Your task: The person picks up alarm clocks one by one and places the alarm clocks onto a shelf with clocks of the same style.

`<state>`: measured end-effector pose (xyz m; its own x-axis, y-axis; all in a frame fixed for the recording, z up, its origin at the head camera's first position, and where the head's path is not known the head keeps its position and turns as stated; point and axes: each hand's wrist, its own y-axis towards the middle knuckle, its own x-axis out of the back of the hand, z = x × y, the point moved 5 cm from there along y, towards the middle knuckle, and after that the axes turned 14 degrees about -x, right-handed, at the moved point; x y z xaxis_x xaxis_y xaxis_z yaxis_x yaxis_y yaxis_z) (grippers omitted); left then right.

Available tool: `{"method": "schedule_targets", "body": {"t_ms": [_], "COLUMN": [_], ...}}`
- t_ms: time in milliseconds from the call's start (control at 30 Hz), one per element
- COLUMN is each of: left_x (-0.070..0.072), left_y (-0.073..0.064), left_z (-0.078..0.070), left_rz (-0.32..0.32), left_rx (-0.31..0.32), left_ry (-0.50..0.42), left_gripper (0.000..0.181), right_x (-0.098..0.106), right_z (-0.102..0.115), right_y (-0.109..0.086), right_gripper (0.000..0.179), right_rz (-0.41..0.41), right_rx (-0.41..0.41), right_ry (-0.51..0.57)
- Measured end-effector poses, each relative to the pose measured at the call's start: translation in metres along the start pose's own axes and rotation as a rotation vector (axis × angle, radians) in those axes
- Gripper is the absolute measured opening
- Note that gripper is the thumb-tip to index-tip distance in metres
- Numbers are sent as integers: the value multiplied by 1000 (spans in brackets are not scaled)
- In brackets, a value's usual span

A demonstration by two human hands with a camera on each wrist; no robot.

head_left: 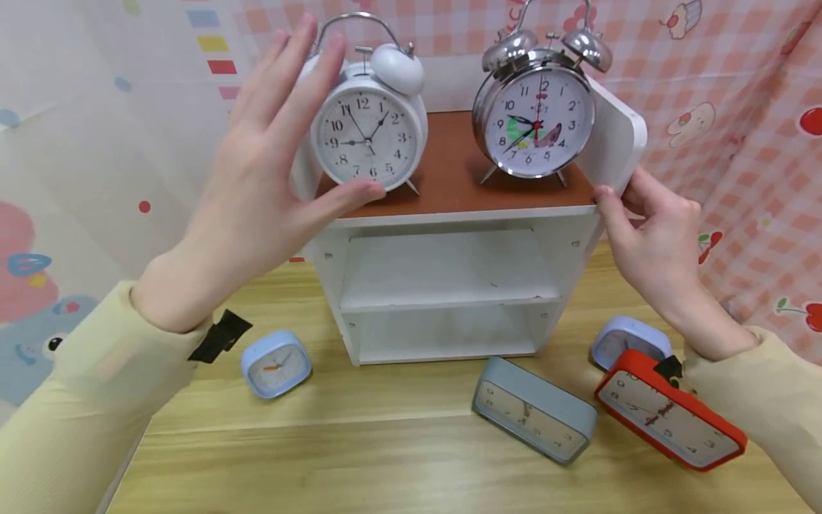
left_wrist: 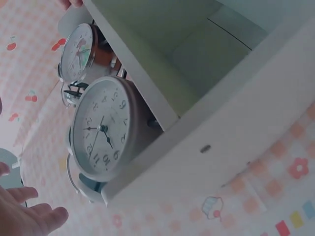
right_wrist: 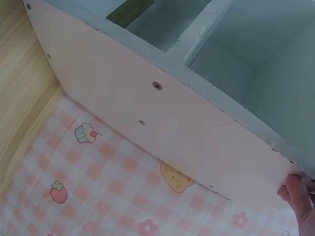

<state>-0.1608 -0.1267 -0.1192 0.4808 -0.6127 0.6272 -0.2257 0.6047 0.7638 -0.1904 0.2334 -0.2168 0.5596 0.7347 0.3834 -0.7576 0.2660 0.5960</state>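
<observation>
White clock (head_left: 375, 143) behind raised left hand (head_left: 257, 164), fingers spread; right hand (head_left: 664, 232) pinches shelf (head_left: 449, 275) edge.

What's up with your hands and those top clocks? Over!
Left hand open near white clock, right hand holding shelf. Upright on top: white clock, silver clock. Nothing seen in the way.

A grey clock (head_left: 542, 405) sits beside a red clock (head_left: 671, 414); checked cloth (head_left: 719, 93) hangs beyond.

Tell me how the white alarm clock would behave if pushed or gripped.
The white alarm clock may tip easily: its bell and handle sit high, and the visible leg is thin. Its smooth-looking, round case might feel slippery.
</observation>
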Motion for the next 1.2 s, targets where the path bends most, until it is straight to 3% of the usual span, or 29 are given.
{"method": "schedule_targets", "body": {"t_ms": [233,500,733,967,1200], "left_x": [15,26,35,29,19], "left_y": [-34,-64,-82,-109,-148], "left_z": [3,16,24,33,45], "left_rz": [-62,-8,-17,-1,46], "left_rx": [51,148,196,258,387], "left_ry": [-26,11,2,13,-28], "left_gripper": [94,101,104,108,107], "right_x": [0,0,0,0,0], "right_z": [0,-1,-1,-2,-3], "right_y": [1,1,0,1,1], "right_gripper": [31,30,31,31,32], "right_rz": [5,-1,2,-3,5], "right_rx": [-1,1,-7,-6,-8], "right_ry": [7,2,-1,-4,-10]}}
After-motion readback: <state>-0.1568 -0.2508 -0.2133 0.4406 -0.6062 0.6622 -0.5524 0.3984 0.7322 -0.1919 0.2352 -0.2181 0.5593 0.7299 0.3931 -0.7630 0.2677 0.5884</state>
